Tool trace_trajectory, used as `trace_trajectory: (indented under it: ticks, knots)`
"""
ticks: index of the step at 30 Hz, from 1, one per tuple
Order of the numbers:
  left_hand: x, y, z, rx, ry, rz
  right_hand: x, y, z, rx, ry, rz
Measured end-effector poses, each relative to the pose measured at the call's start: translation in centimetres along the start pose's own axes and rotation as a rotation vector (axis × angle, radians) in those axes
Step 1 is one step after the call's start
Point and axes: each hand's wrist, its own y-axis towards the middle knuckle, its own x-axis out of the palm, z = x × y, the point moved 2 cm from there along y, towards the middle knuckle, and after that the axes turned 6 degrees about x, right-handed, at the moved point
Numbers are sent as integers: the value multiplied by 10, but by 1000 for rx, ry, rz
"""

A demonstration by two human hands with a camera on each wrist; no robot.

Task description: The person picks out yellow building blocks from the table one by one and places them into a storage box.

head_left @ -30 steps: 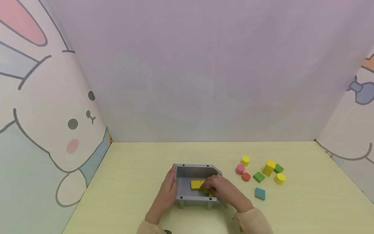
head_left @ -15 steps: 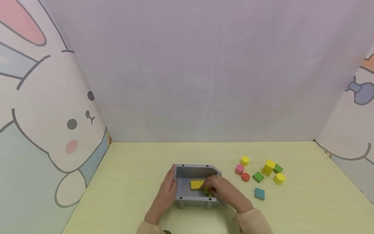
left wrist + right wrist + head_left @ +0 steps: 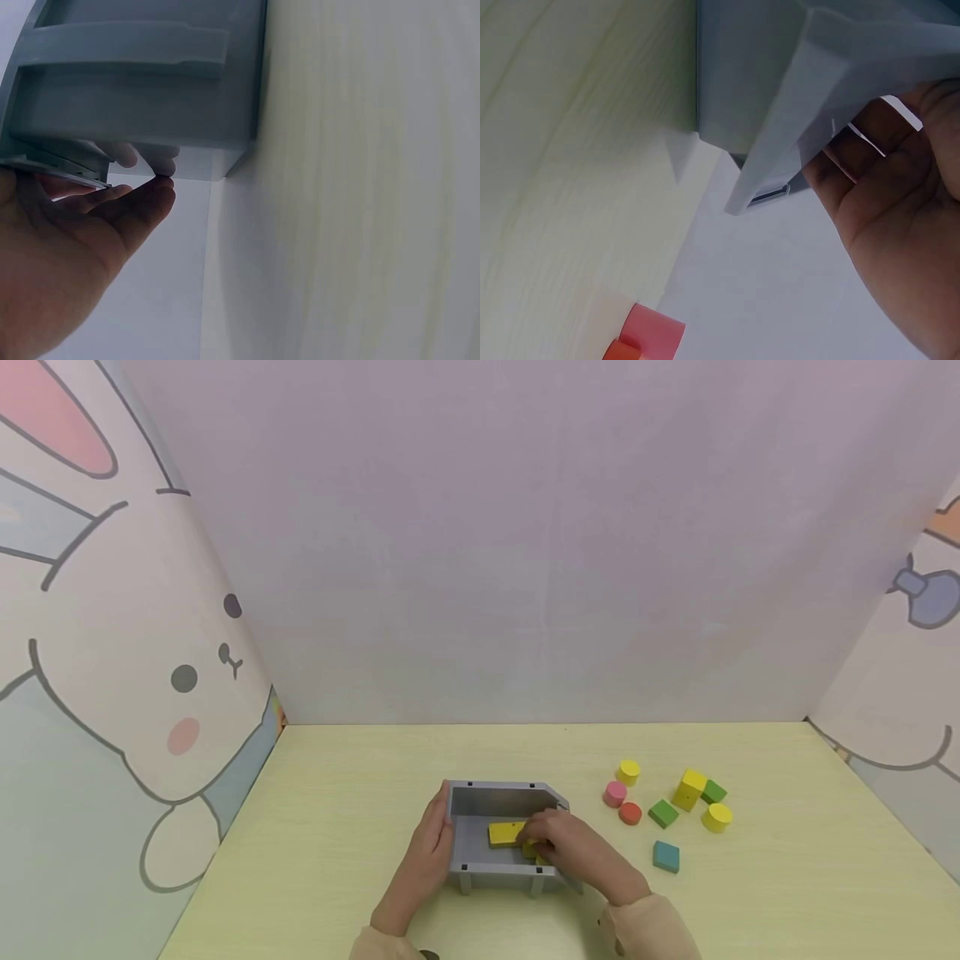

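A grey plastic bin (image 3: 495, 881) stands on the table with its open top toward me. My left hand (image 3: 425, 852) rests along the bin's left end, fingers straight against the wall; the left wrist view shows that hand (image 3: 82, 232) with its fingertips at the bin's side. Inside lies a yellow block (image 3: 504, 835), with more yellow pieces (image 3: 529, 849) partly hidden under my right hand (image 3: 573, 847). That hand reaches over the bin's right end, its curled fingers holding the yellow block's right end. In the right wrist view the bin's wall hides the fingertips.
Loose blocks lie right of the bin: a yellow cylinder (image 3: 628, 772), a pink cylinder (image 3: 615, 793), a red disc (image 3: 630, 813), a green block (image 3: 663, 813), a tall yellow block (image 3: 689, 790), another green block (image 3: 714, 792), another yellow cylinder (image 3: 717, 817) and a teal block (image 3: 666, 857).
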Motion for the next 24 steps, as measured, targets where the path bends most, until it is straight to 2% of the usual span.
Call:
trace_trajectory:
  ticks: [7,13,20,24]
  knots:
    - [0,-1,1,8,-5,-2,-1,-1,2,35,4,-8]
    - [0,-1,1,1,-14,-3,-2,-2,3,20,28,-8]
    - [0,-1,1,5,-17,0,-4,-4,4,-13,25,41]
    - [-1,0,2,8,-10,1,-6,-3,6,8,-10,67]
